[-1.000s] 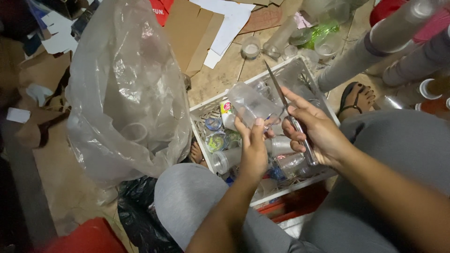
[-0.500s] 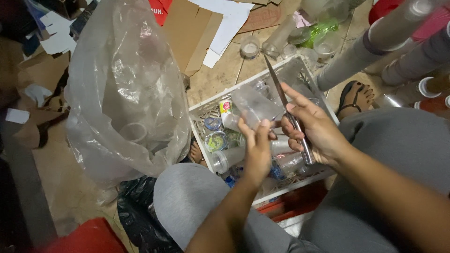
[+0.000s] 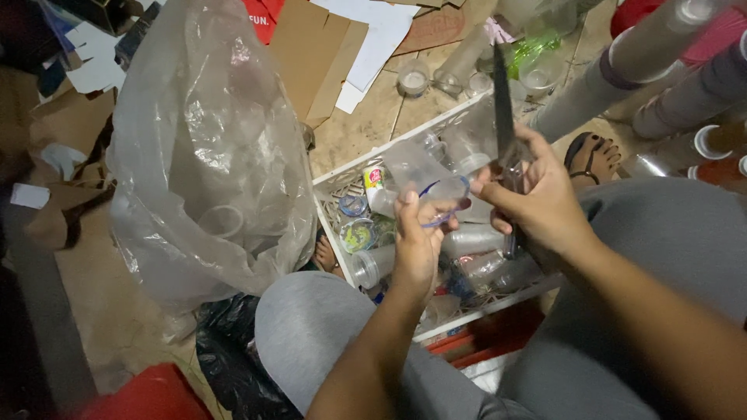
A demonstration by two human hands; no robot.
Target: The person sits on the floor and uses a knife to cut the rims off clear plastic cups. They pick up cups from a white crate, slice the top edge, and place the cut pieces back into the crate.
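Observation:
My left hand (image 3: 416, 245) grips a clear plastic cup (image 3: 426, 180) with a blue rim, held on its side above a white crate (image 3: 331, 184). My right hand (image 3: 538, 204) holds a long dark-bladed knife (image 3: 503, 109) upright, its blade pointing away from me, right beside the cup's rim. The fingers of both hands nearly touch at the cup. The white crate below holds several clear plastic bottles and cups. My grey-clad knees frame the crate.
A large clear plastic bag (image 3: 206, 155) with cups inside stands open at the left. A black bag (image 3: 226, 365) lies beneath it. Cardboard sheets (image 3: 311, 47), loose cups (image 3: 412, 76) and stacked cup columns (image 3: 622, 70) lie beyond. A sandalled foot (image 3: 593, 154) rests at the right.
The knife has swung from slanting across the crate to standing upright. Both hands have lifted slightly, and the cup now lies more on its side.

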